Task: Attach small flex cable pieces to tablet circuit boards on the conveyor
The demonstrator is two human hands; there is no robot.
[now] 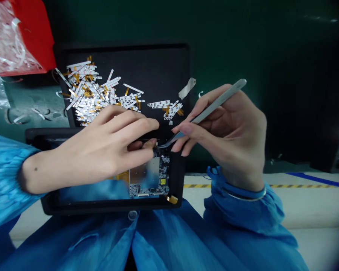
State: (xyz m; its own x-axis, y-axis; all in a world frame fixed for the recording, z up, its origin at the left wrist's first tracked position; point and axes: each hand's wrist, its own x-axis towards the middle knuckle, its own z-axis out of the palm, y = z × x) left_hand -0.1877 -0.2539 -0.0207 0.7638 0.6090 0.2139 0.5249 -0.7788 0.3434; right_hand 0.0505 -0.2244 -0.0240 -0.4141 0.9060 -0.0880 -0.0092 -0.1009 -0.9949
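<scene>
Tweezers [214, 104] are pinched in my right hand [228, 131], pointing down and left. Their tips meet the top edge of a circuit board [147, 173], close to the fingertips of my left hand [110, 139]. That hand is closed, thumb and forefinger together at the board's edge; whatever they may pinch there is too small and covered to make out. The board lies on a device with a shiny surface [96, 192] inside a black tray [115, 207]. At the board's lower right an orange flex cable [172, 199] sticks out. My left hand hides part of the device.
Behind, a second black tray [158, 64] holds a heap of small white-and-orange flex strips [87, 90], with a few more near its right side. A crumpled pale scrap [187, 88] lies there too. At the upper left stands a red bin [39, 34] with clear plastic strips [5, 41].
</scene>
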